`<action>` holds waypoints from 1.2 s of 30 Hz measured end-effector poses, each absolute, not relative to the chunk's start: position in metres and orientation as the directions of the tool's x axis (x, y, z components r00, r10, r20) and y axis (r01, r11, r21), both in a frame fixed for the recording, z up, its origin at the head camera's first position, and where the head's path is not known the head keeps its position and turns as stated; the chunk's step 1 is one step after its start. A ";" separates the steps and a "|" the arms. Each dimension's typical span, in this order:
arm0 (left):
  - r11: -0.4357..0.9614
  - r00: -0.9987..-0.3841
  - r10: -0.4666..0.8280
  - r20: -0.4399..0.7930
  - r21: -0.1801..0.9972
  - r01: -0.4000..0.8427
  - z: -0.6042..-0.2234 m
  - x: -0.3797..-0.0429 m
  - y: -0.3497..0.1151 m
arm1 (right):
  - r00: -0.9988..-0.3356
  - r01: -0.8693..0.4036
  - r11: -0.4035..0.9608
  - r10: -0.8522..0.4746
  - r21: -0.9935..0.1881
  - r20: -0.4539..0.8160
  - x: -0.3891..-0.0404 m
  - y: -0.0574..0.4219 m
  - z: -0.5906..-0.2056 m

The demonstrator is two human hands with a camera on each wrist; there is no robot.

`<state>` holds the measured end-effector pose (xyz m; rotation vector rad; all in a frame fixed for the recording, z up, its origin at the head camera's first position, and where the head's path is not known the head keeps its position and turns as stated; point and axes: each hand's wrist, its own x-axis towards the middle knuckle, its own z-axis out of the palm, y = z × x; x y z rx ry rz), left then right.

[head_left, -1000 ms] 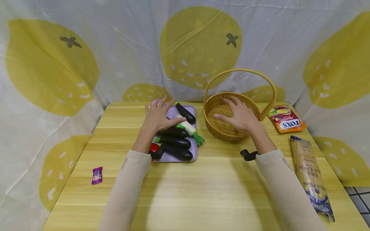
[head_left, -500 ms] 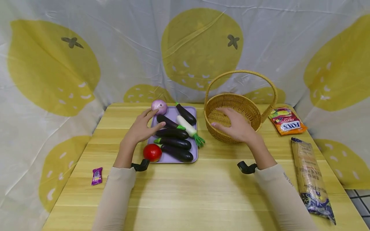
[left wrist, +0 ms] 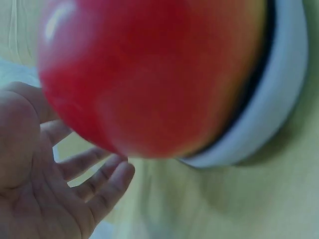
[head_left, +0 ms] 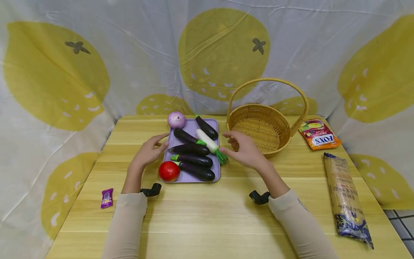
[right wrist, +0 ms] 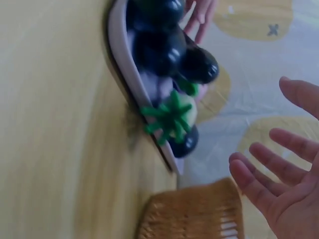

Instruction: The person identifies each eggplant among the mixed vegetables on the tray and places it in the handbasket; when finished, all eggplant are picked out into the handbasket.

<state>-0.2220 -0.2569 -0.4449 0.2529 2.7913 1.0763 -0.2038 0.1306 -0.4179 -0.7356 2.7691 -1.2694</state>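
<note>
A wooden desk point(head_left: 194, 223) holds everything here. The biggest thing on it is a basket point(head_left: 258, 111) with a tall handle, just to the right of the tray point(head_left: 185, 177). A long packet point(head_left: 344, 190) lies well to the right of the tray, and a red and orange candy bag point(head_left: 320, 135) lies over that way too. The veggies are all at the tray: five dark eggplants point(head_left: 196, 171), a white radish point(head_left: 207, 139) with its green leaves poking over the tray's right edge, a red tomato point(head_left: 169, 171) at the near left corner, and a purple onion point(head_left: 176, 119) at the far left corner. A tiny purple candy point(head_left: 107, 198) is off to the left of the tray.

I think the work is just at its start. There is a grip on each side of the tray, but nothing is picked up, so getting a hold is not done yet.

The left grip point(head_left: 149, 151) is right beside the tray's left edge, palm turned in, fingers softly bent and loose. It has hold of nothing, and I can't tell if its tips touch the tray. The right grip point(head_left: 244, 150) hangs near the tray's right edge, by the radish leaves. Its fingers point(right wrist: 261, 162) are spread wide, and it has hold of nothing either.
</note>
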 end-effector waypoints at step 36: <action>0.644 -0.967 0.194 -0.164 0.765 -0.001 -0.479 -0.230 -0.269 | -0.852 -0.454 0.575 -0.505 -0.681 0.141 -0.217 0.059 -0.445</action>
